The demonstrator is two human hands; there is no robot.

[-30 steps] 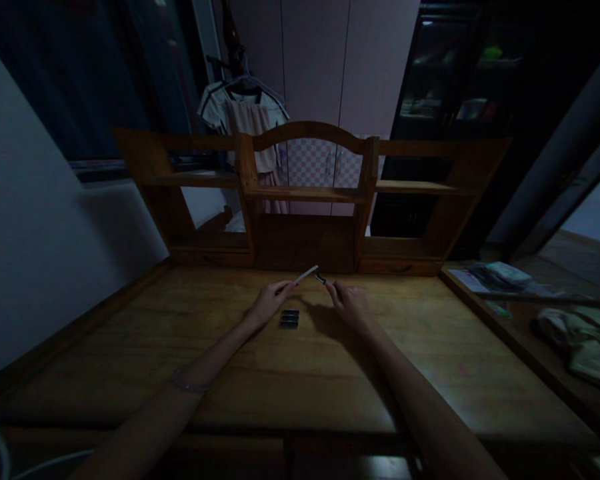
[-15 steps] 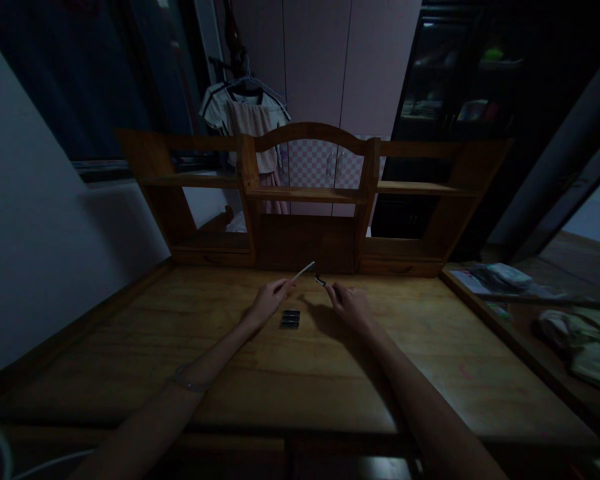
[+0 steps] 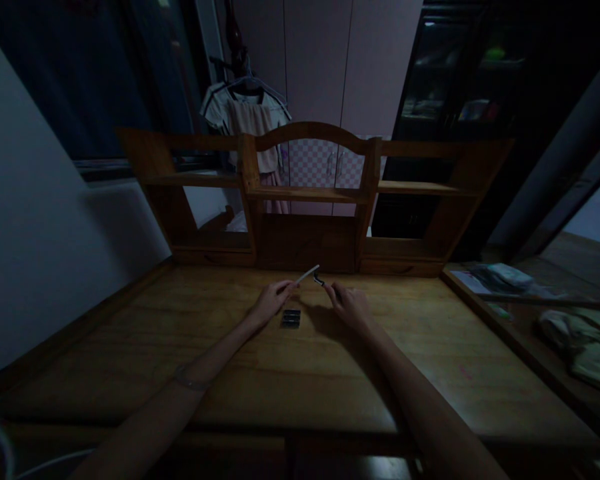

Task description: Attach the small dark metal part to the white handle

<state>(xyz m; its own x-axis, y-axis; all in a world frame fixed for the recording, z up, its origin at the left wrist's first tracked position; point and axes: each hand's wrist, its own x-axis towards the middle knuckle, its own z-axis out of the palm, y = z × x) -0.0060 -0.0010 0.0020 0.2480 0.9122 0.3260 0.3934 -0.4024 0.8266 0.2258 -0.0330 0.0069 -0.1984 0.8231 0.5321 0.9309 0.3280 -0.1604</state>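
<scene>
Both of my hands are raised a little above a wooden desk (image 3: 300,373) in a dim room. My left hand (image 3: 271,299) pinches the near end of a thin pale strip (image 3: 307,274) that points up and to the right. My right hand (image 3: 349,305) is closed on a small dark piece (image 3: 319,280), held right at the strip's far end. I cannot tell if the two touch. Below my hands, a small dark flat pack (image 3: 291,318) lies on the desk.
A wooden shelf unit (image 3: 307,193) stands along the desk's far edge. Clothes (image 3: 245,110) hang on a hanger behind it, before pale wardrobe doors. A lower surface at the right holds papers (image 3: 500,277) and crumpled cloth (image 3: 580,340). A white wall runs along the left.
The strip's far end and the dark piece in my right hand have drawn closer together again after parting slightly half a second ago. My arms have hardly moved.
</scene>
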